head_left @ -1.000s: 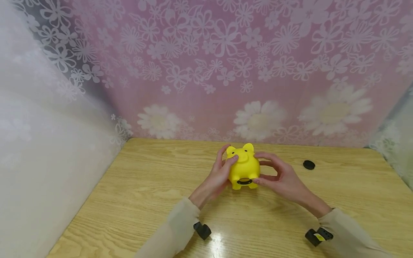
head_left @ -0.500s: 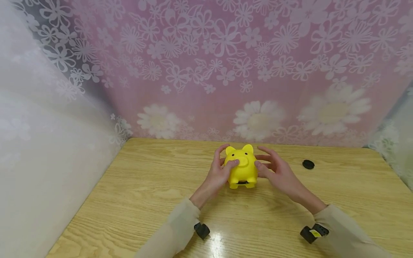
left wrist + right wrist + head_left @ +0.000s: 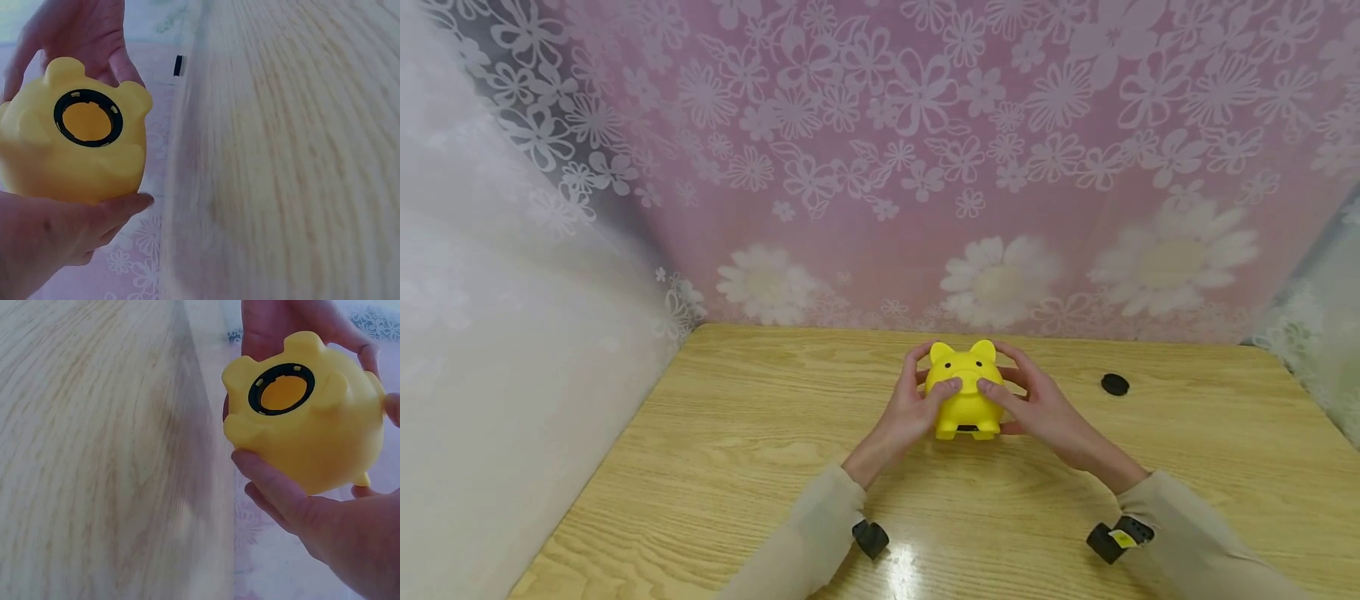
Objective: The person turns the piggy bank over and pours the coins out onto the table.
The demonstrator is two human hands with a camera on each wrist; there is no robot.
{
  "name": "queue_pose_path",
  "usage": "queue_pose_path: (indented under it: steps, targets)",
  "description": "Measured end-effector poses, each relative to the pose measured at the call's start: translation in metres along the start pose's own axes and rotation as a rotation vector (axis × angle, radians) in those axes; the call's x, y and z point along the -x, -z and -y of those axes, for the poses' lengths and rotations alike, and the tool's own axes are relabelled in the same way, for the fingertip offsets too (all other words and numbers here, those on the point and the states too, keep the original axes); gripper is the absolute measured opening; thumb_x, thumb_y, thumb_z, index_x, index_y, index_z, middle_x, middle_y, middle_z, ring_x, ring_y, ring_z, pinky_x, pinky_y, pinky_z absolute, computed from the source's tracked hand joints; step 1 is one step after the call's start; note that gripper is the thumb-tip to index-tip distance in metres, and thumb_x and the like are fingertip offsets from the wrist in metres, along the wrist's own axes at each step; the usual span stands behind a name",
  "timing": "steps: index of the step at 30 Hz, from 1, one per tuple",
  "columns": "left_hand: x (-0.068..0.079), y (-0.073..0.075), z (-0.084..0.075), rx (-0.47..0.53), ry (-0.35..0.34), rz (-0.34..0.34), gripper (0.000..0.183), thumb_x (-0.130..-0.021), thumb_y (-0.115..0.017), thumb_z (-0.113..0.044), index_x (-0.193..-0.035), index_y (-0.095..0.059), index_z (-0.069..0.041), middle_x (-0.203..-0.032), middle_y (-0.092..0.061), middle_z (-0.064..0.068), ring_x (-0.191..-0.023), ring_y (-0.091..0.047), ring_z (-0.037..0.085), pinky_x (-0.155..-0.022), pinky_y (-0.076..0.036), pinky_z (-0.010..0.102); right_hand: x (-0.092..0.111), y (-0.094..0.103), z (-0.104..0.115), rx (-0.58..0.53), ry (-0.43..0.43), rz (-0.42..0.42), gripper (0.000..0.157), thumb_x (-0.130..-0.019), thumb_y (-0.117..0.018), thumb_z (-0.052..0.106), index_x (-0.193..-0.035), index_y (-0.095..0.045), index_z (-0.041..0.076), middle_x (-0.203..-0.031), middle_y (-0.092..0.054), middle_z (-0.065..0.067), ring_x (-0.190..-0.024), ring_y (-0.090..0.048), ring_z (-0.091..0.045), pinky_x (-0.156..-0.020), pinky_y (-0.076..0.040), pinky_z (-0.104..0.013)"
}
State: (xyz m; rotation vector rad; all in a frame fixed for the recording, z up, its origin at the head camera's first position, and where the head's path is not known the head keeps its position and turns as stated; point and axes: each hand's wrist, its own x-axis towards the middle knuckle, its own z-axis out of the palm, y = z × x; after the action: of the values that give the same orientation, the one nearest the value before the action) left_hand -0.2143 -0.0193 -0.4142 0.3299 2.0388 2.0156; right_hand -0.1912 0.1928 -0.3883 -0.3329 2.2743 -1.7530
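Note:
A yellow piggy bank (image 3: 967, 410) is held between both hands with its snout toward me, raised off the tabletop. My left hand (image 3: 910, 408) grips one side, its thumb on the front beside the snout. On the other side my right hand (image 3: 1048, 408) grips it, thumb likewise by the snout and fingers behind. Between the short feet, the left wrist view shows a black ring (image 3: 62, 128) around an uncovered hole in the belly. The same underside of the piggy bank (image 3: 331, 444) faces the right wrist camera.
A round black cap (image 3: 1115, 384) lies on the wooden table (image 3: 760, 400) to the right of the hands. A pink flowered curtain (image 3: 865, 183) hangs behind the back edge, and a pale sheet (image 3: 512, 333) borders the left.
My right hand has shifted from the piggy bank's right foot up to its body, thumb now by the snout. The piggy bank has tipped so its belly ring shows less in the head view.

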Motion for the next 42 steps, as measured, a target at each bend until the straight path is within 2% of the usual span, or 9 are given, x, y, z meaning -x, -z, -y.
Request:
queue_pose_path:
  steps: [9, 14, 21, 25, 28, 32, 35, 39, 42]
  targets:
    - [0.001, 0.011, -0.004, -0.048, 0.034, 0.182, 0.070, -0.101, -0.065, -0.037, -0.157, -0.022, -0.042, -0.162, -0.034, 0.011, -0.130, -0.058, 0.031, -0.104, -0.055, 0.046, 0.002, 0.002, -0.015, 0.015, 0.057, -0.050, 0.074, -0.104, -0.062, 0.027, -0.163, -0.018, 0.021, -0.163, -0.023, -0.032, -0.131, -0.052, -0.056, -0.086, -0.062, -0.049]
    - [0.001, 0.017, -0.006, -0.099, -0.025, 0.230, 0.070, -0.101, -0.066, -0.032, -0.153, -0.022, -0.047, -0.164, -0.032, 0.010, -0.131, -0.058, 0.031, -0.099, -0.057, 0.044, 0.000, 0.003, -0.017, 0.050, 0.144, -0.048, 0.072, -0.102, -0.065, 0.022, -0.161, -0.023, 0.020, -0.162, -0.027, -0.029, -0.132, -0.052, -0.055, -0.089, -0.062, -0.039]
    - [0.002, 0.019, -0.006, -0.113, -0.138, 0.243, 0.075, -0.097, -0.072, -0.016, -0.151, -0.026, -0.039, -0.157, -0.038, 0.011, -0.133, -0.056, 0.031, -0.093, -0.061, 0.040, -0.003, 0.003, -0.018, 0.044, 0.268, -0.028, 0.075, -0.096, -0.071, 0.007, -0.155, -0.026, 0.013, -0.161, -0.025, -0.026, -0.134, -0.045, -0.059, -0.087, -0.062, -0.035]
    - [0.002, 0.022, -0.005, -0.166, -0.192, 0.251, 0.080, -0.093, -0.076, -0.011, -0.152, -0.025, -0.029, -0.159, -0.036, 0.009, -0.139, -0.051, 0.032, -0.098, -0.058, 0.040, -0.004, 0.002, -0.020, 0.020, 0.324, -0.021, 0.077, -0.090, -0.074, -0.003, -0.150, -0.027, 0.008, -0.160, -0.024, -0.026, -0.137, -0.041, -0.060, -0.088, -0.062, -0.033]
    - [0.002, 0.024, -0.004, -0.224, -0.250, 0.247, 0.081, -0.090, -0.078, -0.011, -0.150, -0.026, -0.025, -0.160, -0.034, 0.007, -0.144, -0.046, 0.031, -0.105, -0.054, 0.041, -0.004, 0.001, -0.021, 0.032, 0.392, -0.027, 0.078, -0.084, -0.075, -0.010, -0.146, -0.028, 0.003, -0.158, -0.026, -0.025, -0.141, -0.035, -0.061, -0.092, -0.059, -0.028]
    - [0.003, 0.026, -0.004, -0.309, -0.339, 0.227, 0.080, -0.085, -0.084, -0.013, -0.144, -0.032, -0.027, -0.163, -0.032, 0.001, -0.149, -0.040, 0.027, -0.112, -0.048, 0.047, -0.004, -0.001, -0.022, 0.116, 0.496, -0.050, 0.079, -0.078, -0.079, -0.013, -0.139, -0.031, 0.000, -0.158, -0.029, -0.022, -0.142, -0.035, -0.060, -0.097, -0.055, -0.025]
    - [0.004, 0.029, -0.005, -0.377, -0.421, 0.217, 0.078, -0.080, -0.087, -0.012, -0.138, -0.036, -0.025, -0.166, -0.027, -0.002, -0.152, -0.036, 0.024, -0.113, -0.046, 0.051, -0.004, -0.002, -0.022, 0.234, 0.590, -0.080, 0.080, -0.072, -0.084, -0.013, -0.134, -0.035, 0.000, -0.159, -0.032, -0.020, -0.142, -0.040, -0.053, -0.099, -0.057, -0.038]
    - [0.003, 0.031, -0.005, -0.479, -0.568, 0.214, 0.075, -0.077, -0.088, -0.009, -0.131, -0.038, -0.018, -0.169, -0.022, 0.003, -0.153, -0.033, 0.027, -0.110, -0.048, 0.053, -0.006, -0.001, -0.022, 0.407, 0.737, -0.125, 0.081, -0.064, -0.088, -0.011, -0.128, -0.040, -0.001, -0.158, -0.033, -0.023, -0.146, -0.042, -0.030, -0.094, -0.055, -0.055]
    - [0.001, 0.034, -0.006, -0.573, -0.686, 0.200, 0.072, -0.075, -0.089, -0.009, -0.125, -0.038, -0.016, -0.170, -0.018, 0.008, -0.153, -0.031, 0.029, -0.111, -0.049, 0.049, -0.009, 0.000, -0.023, 0.483, 0.863, -0.139, 0.071, -0.071, -0.089, 0.002, -0.125, -0.043, -0.002, -0.155, -0.033, -0.028, -0.147, -0.040, -0.022, -0.103, -0.053, -0.041]
